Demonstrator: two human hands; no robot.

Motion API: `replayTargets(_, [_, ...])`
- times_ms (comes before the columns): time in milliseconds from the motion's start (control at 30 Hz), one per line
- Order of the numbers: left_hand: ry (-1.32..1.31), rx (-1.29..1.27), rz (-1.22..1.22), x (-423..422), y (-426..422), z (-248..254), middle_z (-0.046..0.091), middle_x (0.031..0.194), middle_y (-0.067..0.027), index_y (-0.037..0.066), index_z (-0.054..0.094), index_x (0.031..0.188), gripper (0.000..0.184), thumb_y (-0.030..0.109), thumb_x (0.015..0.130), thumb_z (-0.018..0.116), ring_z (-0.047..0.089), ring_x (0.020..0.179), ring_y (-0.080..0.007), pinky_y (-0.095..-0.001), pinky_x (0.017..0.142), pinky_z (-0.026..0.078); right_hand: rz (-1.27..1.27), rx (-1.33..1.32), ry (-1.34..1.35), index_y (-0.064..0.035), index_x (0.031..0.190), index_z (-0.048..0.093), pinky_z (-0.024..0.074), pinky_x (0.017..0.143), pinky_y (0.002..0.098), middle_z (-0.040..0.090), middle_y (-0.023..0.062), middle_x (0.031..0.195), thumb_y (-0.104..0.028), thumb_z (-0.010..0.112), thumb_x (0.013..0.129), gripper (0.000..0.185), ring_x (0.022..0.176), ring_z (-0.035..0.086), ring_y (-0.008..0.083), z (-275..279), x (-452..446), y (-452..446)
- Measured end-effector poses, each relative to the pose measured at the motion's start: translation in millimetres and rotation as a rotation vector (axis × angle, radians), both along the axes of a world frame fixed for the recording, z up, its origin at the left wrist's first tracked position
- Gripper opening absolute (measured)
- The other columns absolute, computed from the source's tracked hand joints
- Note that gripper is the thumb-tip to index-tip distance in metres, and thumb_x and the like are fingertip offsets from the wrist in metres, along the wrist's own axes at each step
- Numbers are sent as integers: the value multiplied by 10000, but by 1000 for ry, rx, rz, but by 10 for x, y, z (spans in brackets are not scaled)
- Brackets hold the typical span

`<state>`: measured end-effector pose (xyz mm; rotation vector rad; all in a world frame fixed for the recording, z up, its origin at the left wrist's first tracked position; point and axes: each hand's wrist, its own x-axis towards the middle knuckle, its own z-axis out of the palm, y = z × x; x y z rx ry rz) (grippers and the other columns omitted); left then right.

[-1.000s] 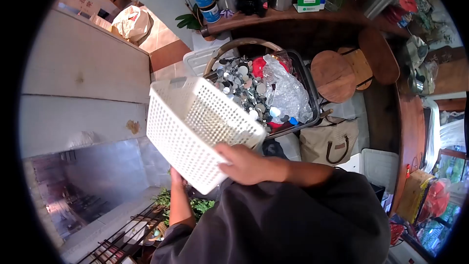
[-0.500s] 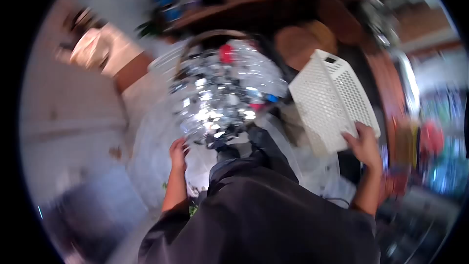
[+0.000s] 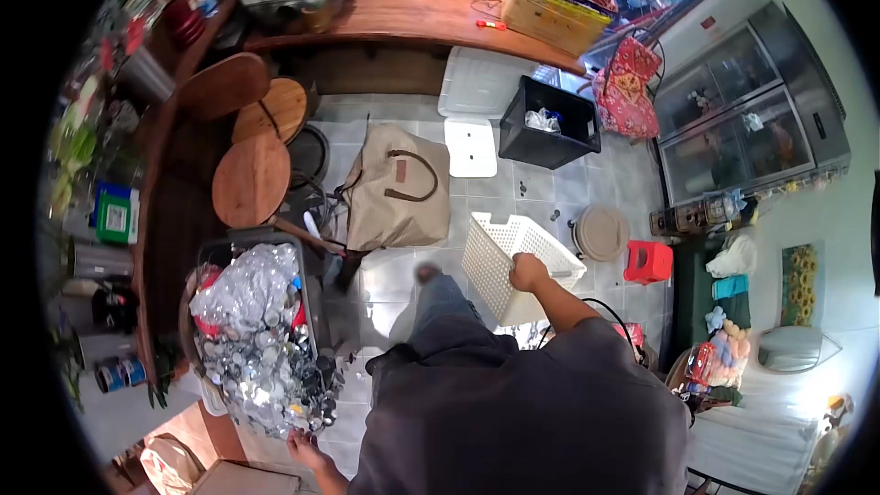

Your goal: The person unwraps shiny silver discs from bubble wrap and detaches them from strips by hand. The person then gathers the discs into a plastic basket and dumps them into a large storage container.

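Observation:
My right hand (image 3: 527, 272) grips the near rim of a white perforated plastic basket (image 3: 488, 268), which hangs tilted in front of my body. Its inside looks bare where I can see it. At the lower left, my left hand (image 3: 308, 451) has its fingers loosely apart and holds nothing. Close to it lies a heap of shiny silvery disc-like pieces (image 3: 261, 376), spilling over the side of a dark bin (image 3: 318, 298). A clear plastic bag (image 3: 252, 289) and some red bits sit among them.
A beige tote bag (image 3: 390, 211), a black crate (image 3: 550, 151) and a red stool (image 3: 648, 261) stand on the tiled floor. Round wooden stools (image 3: 250, 181) are beside the wooden bench (image 3: 403, 18). A glass-fronted cabinet (image 3: 742, 110) stands at the right.
My view has turned to the right, so the heaped bin now appears at the left. The basket stays in my right hand; my left hand remains without anything in it.

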<state>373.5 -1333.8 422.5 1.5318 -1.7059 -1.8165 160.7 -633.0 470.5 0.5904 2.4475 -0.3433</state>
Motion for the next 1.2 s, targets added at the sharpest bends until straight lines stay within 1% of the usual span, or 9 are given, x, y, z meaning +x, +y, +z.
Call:
replayTargets(433, [-226,-44,-361,-760,1686,432,684,983,-20,115,629,1159,187,163,979,615,630,792,-151,-320,727,503,-135,74,276,-6,1123,635,545,909,512,729,256,1018,-163,656,870,299,986,725,403,-1120,-1892,1529])
replayTargets(533, [-296,41,-438,-842,1936,559,692,997,-33,107,637,1154,190,181,979,636,658,811,-160,-334,714,532,23,128,181,16,1373,564,465,1046,470,636,170,1333,-443,762,884,699,1243,615,314,-922,-2521,1332])
replayTargets(633, [-288,187,-414,-853,1968,559,701,1007,-57,95,636,1198,237,183,978,654,684,820,-191,-357,704,553,92,-125,163,4,1338,601,499,1041,507,626,220,1347,-387,726,897,602,1242,611,384,-1266,-2749,951])
replayTargets(767, [-368,104,-550,-634,1985,332,705,996,-73,82,634,1207,236,145,979,634,692,811,-202,-356,689,553,130,-485,25,30,1197,678,540,986,481,694,288,1193,-264,707,884,430,1132,675,422,-1580,-2475,334])
replayTargets(933, [-354,65,-423,-232,1791,107,683,998,-75,61,618,1226,253,133,984,617,675,818,-200,-368,698,560,319,-576,23,-103,1132,761,549,944,483,721,230,1161,-450,606,872,461,1089,675,450,-2432,-1500,-130])
replayTargets(1033, [-310,11,-269,-32,1533,-74,619,1147,-96,48,572,1313,393,48,929,653,651,934,-207,-382,738,569,180,-481,-173,-26,988,788,554,929,490,727,283,1069,-391,677,806,423,1019,715,415,-2882,-892,-9])
replayTargets(1067, [-276,0,-225,-129,1583,79,596,1220,-105,44,559,1335,453,11,899,676,643,968,-208,-387,753,570,354,-501,-276,-60,954,795,568,868,504,742,243,1045,-366,662,841,352,960,723,411,-1983,-1028,-13])
replayTargets(1100, [-298,-117,11,419,1621,407,606,1234,-140,6,539,1349,501,49,881,712,632,1034,-242,-421,861,559,1092,-360,-182,-82,913,791,572,797,514,748,212,996,-364,632,891,324,884,717,417,-2642,-977,-533])
replayTargets(1200, [-473,-373,-91,376,1054,-517,526,1450,-292,-62,515,1424,784,298,808,840,552,1318,-396,-450,1108,437,891,-323,-38,-73,857,783,562,781,477,745,211,905,-334,670,899,288,847,709,401,-2486,-1266,-151])
